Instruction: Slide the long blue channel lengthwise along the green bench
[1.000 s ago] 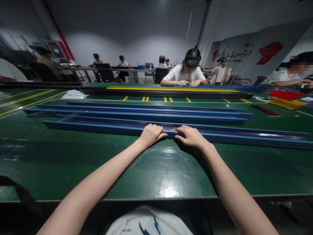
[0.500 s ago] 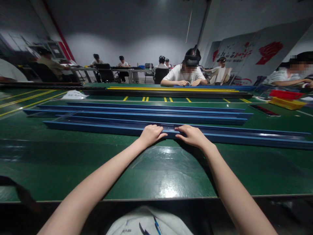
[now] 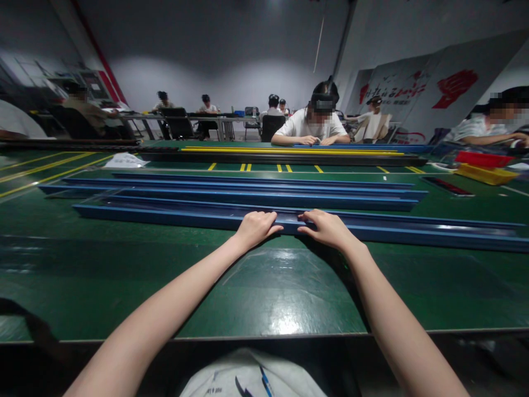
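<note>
A long blue channel-shaped profile (image 3: 185, 220) lies across the green table in front of me, its trough facing up. My left hand (image 3: 258, 225) grips its near wall close to the middle, fingers over the top edge and thumb on the outer side. A short gap to the right, my right hand (image 3: 324, 226) holds the same wall, with the fingers curled inside the trough and the thumb outside. The fingertips of both hands are partly hidden in the trough. Shiny clear plastic shows inside the profile and at its left end.
Several more blue profiles (image 3: 248, 193) lie just behind. Farther back are yellow strips (image 3: 289, 150) on black profiles (image 3: 285, 159), a phone (image 3: 448, 186), a red tray (image 3: 483, 160) and a yellow tray (image 3: 487, 174). A person (image 3: 314, 124) works across the table (image 3: 268, 298).
My right hand's fingers have shifted very slightly. The left hand and the blue profile stay in place.
</note>
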`<move>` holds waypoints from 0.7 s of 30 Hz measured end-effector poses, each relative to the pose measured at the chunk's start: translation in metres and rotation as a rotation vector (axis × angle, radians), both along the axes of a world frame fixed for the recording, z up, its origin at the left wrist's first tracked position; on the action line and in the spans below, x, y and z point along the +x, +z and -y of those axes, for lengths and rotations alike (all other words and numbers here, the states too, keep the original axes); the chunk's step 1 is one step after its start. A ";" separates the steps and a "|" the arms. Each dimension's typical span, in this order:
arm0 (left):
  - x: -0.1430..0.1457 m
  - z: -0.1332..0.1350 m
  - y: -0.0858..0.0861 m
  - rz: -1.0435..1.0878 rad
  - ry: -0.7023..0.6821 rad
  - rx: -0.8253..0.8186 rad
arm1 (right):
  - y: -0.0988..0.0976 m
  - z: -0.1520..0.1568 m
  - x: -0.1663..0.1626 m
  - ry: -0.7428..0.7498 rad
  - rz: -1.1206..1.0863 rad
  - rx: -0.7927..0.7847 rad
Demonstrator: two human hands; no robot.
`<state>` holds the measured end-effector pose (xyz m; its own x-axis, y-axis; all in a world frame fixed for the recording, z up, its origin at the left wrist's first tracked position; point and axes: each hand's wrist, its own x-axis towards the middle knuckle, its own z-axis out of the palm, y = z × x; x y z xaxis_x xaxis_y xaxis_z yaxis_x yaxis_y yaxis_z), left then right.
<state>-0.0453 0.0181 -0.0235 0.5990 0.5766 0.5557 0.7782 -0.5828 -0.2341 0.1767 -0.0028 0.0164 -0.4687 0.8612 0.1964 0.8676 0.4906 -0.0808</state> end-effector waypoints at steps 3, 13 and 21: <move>0.000 0.000 0.000 0.010 0.006 -0.005 | 0.000 0.000 0.000 -0.009 -0.006 -0.011; 0.001 0.000 0.001 0.031 0.013 -0.022 | -0.001 0.000 -0.001 -0.012 -0.007 -0.005; 0.000 0.000 -0.002 0.018 -0.008 0.012 | -0.002 0.000 -0.001 -0.018 0.004 -0.009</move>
<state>-0.0453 0.0184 -0.0250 0.5936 0.5648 0.5733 0.7775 -0.5865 -0.2272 0.1752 -0.0031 0.0144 -0.4536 0.8714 0.1868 0.8768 0.4739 -0.0813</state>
